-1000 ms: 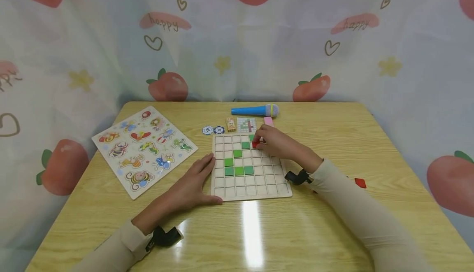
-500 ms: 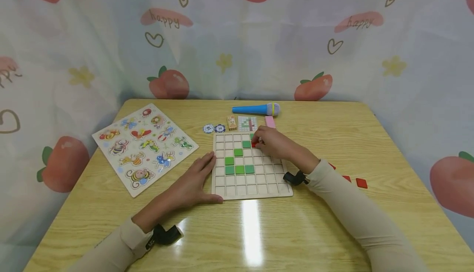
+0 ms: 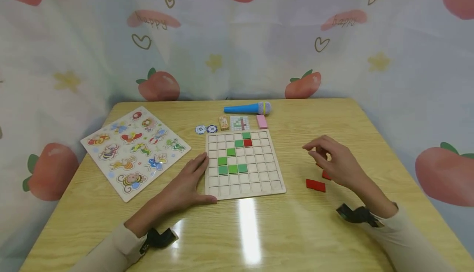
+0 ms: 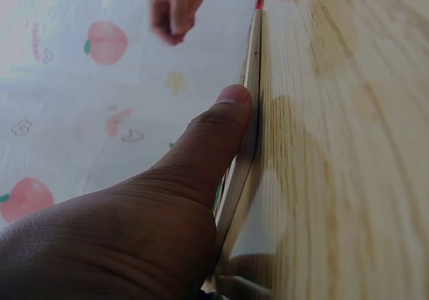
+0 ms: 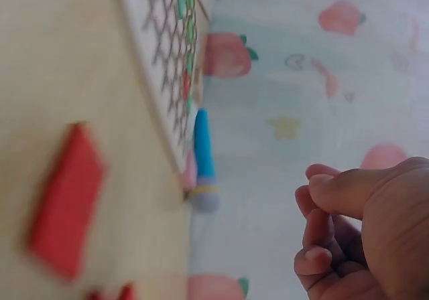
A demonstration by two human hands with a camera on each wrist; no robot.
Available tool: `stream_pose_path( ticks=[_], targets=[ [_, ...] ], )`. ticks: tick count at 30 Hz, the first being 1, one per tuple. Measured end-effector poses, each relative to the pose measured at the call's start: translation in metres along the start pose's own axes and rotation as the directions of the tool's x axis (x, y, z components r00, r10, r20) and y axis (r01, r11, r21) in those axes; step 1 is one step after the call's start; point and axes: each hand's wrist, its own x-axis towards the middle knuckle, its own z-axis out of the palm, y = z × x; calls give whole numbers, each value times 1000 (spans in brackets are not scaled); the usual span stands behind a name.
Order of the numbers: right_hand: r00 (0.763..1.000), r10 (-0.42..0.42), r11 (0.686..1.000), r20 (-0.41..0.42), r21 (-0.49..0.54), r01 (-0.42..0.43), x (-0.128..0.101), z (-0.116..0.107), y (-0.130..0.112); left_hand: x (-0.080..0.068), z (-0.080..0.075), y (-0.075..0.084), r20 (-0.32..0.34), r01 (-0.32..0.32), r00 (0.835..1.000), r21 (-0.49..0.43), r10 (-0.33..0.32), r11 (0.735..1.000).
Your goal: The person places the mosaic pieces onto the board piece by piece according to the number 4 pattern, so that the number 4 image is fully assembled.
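Now my right hand (image 3: 338, 161) hovers loosely curled, grip empty, over red tiles (image 3: 315, 184) at frame lower right; left hand (image 3: 185, 183) lies flat against the board (image 3: 218, 194) edge; bare table (image 3: 333, 115) beyond.

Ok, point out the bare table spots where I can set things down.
Free: the near edge below the grid board, between both sleeves, and the far right corner beyond the right hand. Crowded: the strip behind the board with the toy microphone and chips; red tiles lie by the right hand; the insect puzzle fills the left.
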Motion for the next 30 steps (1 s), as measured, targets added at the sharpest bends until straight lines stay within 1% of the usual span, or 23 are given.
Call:
stream_pose_path(
  ticks=[2, 4, 6, 9, 12, 15, 21, 23, 27, 30],
  targets=[
    [999, 32, 999, -23, 15, -32, -25, -5, 3, -2, -1, -1, -1, 2, 1000, 5, -2, 1000],
    [998, 54, 998, -15, 30, -53, -44, -4, 5, -3, -2, -3, -8, 3, 1000, 9, -3, 1000],
    [998, 62, 997, 20, 45, -63, -57, 1, 6, -4, -3, -4, -15, 4, 1000, 12, -4, 1000],
    [992, 87, 995, 88, 41, -91, -68, 10, 6, -5, -3, -6, -19, 2, 1000, 12, -2, 1000],
    [984, 133, 991, 122, 7, -135, -74, 13, 6, -3, -1, -5, -15, -5, 1000, 3, 5, 1000],
    [978, 168, 986, 126, -23, -166, -79, 13, 6, -1, 2, -3, -6, -14, 1000, -3, 14, 1000],
    [972, 182, 983, 148, -47, -177, -80, 18, 5, -2, 6, -5, -4, -8, 1000, -9, 8, 1000],
    [967, 200, 979, 156, -59, -193, -79, 19, 3, -2, 6, -6, -9, -10, 1000, -7, 10, 1000],
    [958, 225, 974, 178, -75, -215, -75, 22, 0, -1, 5, -4, -12, -12, 1000, -1, 12, 1000],
    [959, 213, 976, 186, -90, -199, -72, 24, -2, 0, 3, -2, -13, -15, 1000, 2, 15, 1000]
  ],
)
